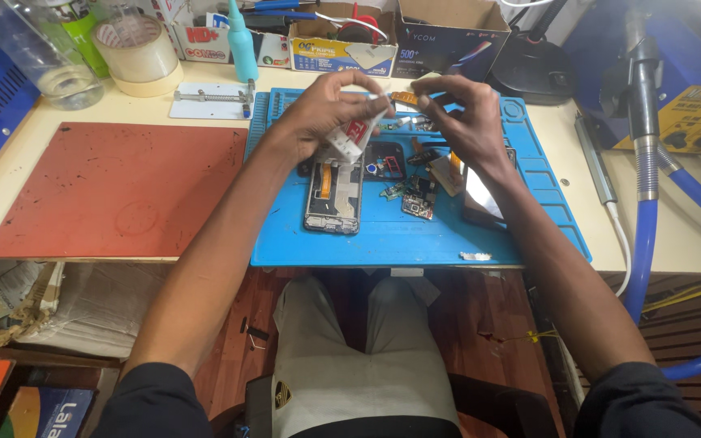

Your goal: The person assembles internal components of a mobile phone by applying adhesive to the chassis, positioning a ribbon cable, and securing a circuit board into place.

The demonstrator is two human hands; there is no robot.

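My left hand [328, 107] grips a small white tube with red print [350, 136], its nozzle pointing up to the right. My right hand [462, 113] pinches at the tube's tip with thumb and forefinger, fingers curled. Both hands hover over a blue work mat [383, 235]. Below them on the mat lies an opened phone [334, 196] with its insides showing. Small circuit boards and loose parts [415, 199] lie beside it, and a dark screen panel [480, 203] rests under my right wrist.
A red mat [115, 186] covers the desk's left part. At the back stand a tape roll [135, 50], a clear plastic bottle [34, 49], a teal bottle [242, 45], a metal clamp on a white plate [211, 99] and cardboard boxes [448, 32]. Blue hoses [642, 243] hang at right.
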